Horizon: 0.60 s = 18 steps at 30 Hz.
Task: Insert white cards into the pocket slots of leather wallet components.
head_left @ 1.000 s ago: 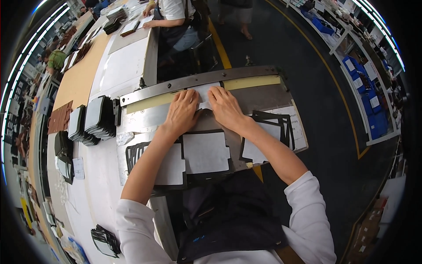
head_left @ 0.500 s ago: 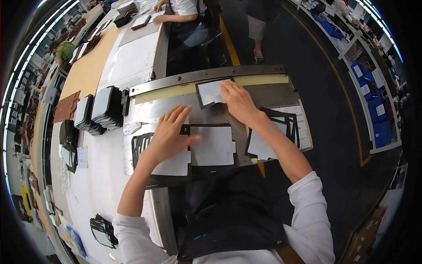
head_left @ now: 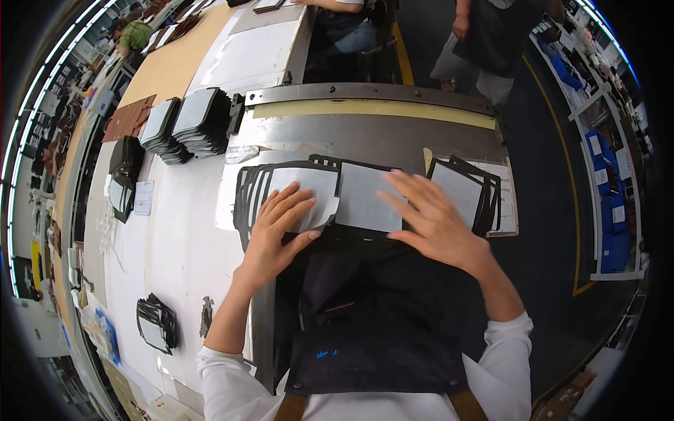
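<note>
My left hand (head_left: 281, 228) is open, its fingers resting on a pale grey panel with black edges (head_left: 309, 184), the top one of a fanned stack at the near left of a metal plate (head_left: 330, 135). Beside it lies another pale panel (head_left: 365, 189) with a black border. Over that panel's right edge is my right hand (head_left: 442, 224), open with fingers spread and slightly blurred; no object shows in it. To its right, a third fanned stack of black-edged panels (head_left: 456, 184) overlaps a printed sheet (head_left: 504, 210).
A metal bar (head_left: 372, 92) crosses the plate's far side. Tall stacks of panels (head_left: 200, 119), brown pieces (head_left: 128, 118) and a smaller black-edged stack (head_left: 156, 324) lie on the white table (head_left: 189, 252). A person in a dark apron (head_left: 495, 38) stands beyond; shelving with blue bins (head_left: 611, 203) is at right.
My right hand has come back from the far side of the plate, where it held a panel; that panel is gone from there. My left hand has settled onto the left stack. The view has shifted.
</note>
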Each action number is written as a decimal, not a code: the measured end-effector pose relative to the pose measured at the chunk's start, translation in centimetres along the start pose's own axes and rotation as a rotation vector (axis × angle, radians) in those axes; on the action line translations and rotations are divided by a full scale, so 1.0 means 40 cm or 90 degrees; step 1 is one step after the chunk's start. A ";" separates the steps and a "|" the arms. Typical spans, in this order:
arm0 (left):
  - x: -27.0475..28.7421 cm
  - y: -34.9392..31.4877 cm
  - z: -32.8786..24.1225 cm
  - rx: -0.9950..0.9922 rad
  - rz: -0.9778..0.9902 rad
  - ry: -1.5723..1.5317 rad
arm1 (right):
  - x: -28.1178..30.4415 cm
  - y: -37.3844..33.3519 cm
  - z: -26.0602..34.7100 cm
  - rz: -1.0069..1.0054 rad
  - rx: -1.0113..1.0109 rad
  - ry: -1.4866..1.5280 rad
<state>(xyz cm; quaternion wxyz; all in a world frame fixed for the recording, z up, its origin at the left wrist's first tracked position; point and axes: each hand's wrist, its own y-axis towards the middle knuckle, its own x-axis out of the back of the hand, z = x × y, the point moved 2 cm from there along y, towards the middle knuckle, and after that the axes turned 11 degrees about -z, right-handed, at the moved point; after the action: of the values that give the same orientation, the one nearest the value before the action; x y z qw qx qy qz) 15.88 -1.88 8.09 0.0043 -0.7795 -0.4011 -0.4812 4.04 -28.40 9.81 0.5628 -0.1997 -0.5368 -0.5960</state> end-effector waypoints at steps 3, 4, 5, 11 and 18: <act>-0.006 -0.012 0.014 0.007 -0.044 -0.018 | -0.118 0.127 0.019 -0.059 0.112 0.145; -0.018 0.005 0.008 0.004 -0.066 -0.031 | -0.138 0.156 -0.003 -0.053 0.152 0.171; -0.021 0.004 0.002 -0.006 -0.065 -0.033 | -0.163 0.188 -0.017 -0.045 0.202 0.203; -0.039 -0.070 0.070 0.195 -0.127 0.001 | -0.153 0.295 -0.113 -0.020 -0.242 0.713; 0.001 -0.001 0.038 0.140 -0.191 -0.060 | 0.099 0.230 -0.172 -0.659 -0.226 0.272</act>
<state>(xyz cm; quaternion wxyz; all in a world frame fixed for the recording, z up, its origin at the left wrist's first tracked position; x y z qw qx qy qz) 17.01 -1.23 7.29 -0.0011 -0.7274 -0.5631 -0.3922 13.58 -34.22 14.58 0.2522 0.1220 -0.3308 -0.9012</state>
